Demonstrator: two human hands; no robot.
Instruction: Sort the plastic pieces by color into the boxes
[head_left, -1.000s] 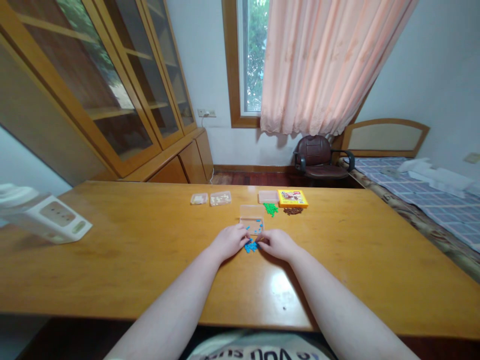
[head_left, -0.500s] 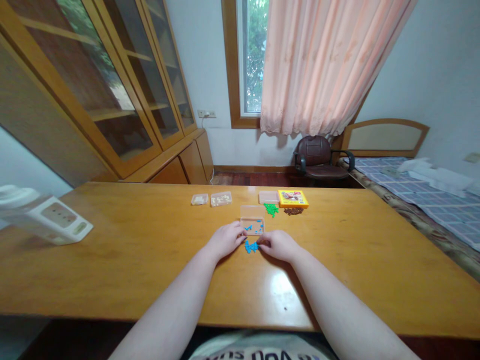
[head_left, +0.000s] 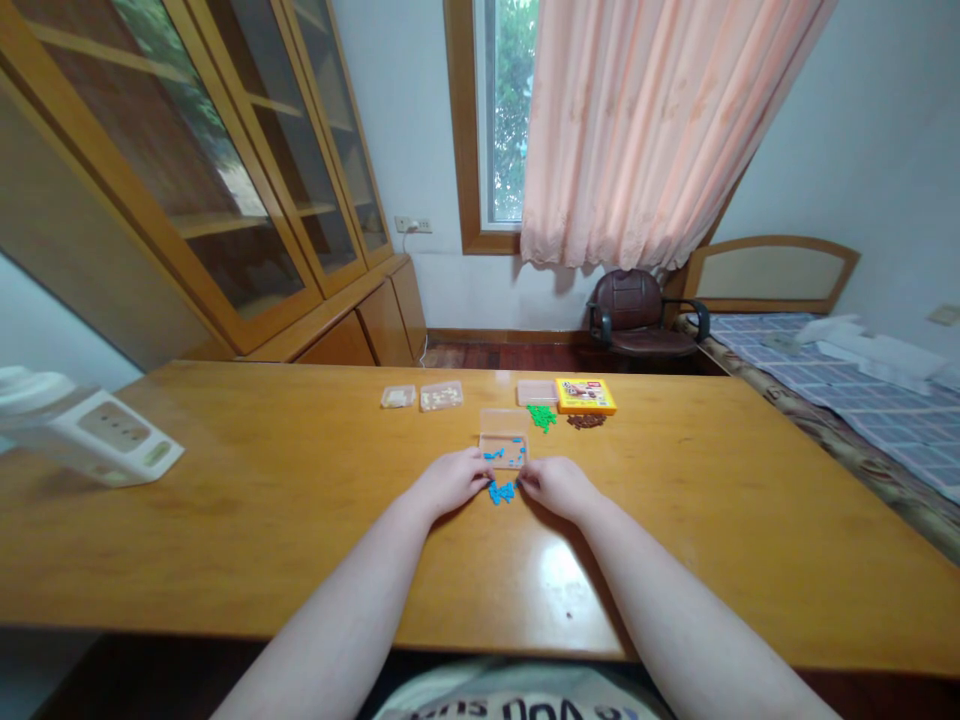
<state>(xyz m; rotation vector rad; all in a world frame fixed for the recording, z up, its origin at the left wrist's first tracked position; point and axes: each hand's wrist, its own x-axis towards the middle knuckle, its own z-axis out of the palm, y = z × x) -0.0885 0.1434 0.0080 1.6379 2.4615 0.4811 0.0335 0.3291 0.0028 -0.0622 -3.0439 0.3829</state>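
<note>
A small pile of blue pieces [head_left: 502,493] lies on the table between my two hands. Just beyond it stands a clear plastic box [head_left: 504,424] with its lid raised and several blue pieces scattered inside. My left hand [head_left: 455,480] rests at the pile's left side, fingers curled together by the box's near left corner. At the pile's right edge my right hand [head_left: 556,487] has thumb and fingers pinched together, touching or very near a blue piece. Whatever either set of fingertips holds is too small to make out.
Behind the box lie green pieces [head_left: 542,417] and brown pieces [head_left: 586,422], near a yellow box [head_left: 586,396] and a clear case [head_left: 537,393]. Two clear boxes with pale pieces [head_left: 441,397] stand further left. A white appliance [head_left: 112,437] is at the table's left.
My right hand has shifted slightly at the pile's right edge. One more blue piece shows at the left inside the clear box. My left hand stays nearly in place.
</note>
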